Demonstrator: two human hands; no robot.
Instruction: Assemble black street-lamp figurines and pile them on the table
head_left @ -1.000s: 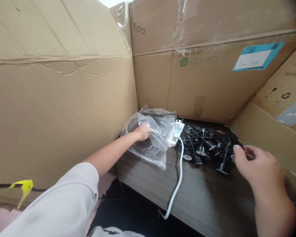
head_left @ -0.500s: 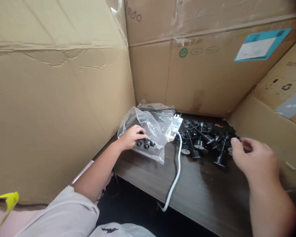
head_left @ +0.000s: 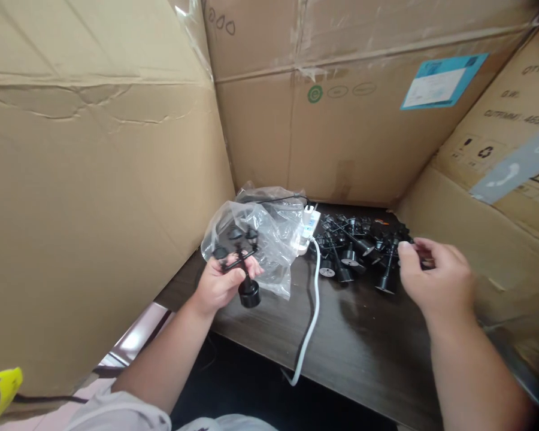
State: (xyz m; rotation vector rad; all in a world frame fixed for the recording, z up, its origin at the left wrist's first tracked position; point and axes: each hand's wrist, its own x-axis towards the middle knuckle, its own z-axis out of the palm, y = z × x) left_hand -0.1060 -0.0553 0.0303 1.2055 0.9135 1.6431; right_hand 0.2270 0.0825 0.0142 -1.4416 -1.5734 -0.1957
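Left hand (head_left: 219,286): firm grip on black plastic sprue (head_left: 239,261), held up before clear bag (head_left: 260,239). Right hand (head_left: 438,280): narrow pinch on small dark piece (head_left: 426,261), beside sprue pile (head_left: 354,251), back corner of counter (head_left: 363,347)

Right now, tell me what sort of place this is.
Probably a cramped packing or storage corner, perhaps in a workshop: big cardboard cartons with printed shipping marks hem in a dark wood-grain tabletop holding a white power strip and loose black plastic parts.
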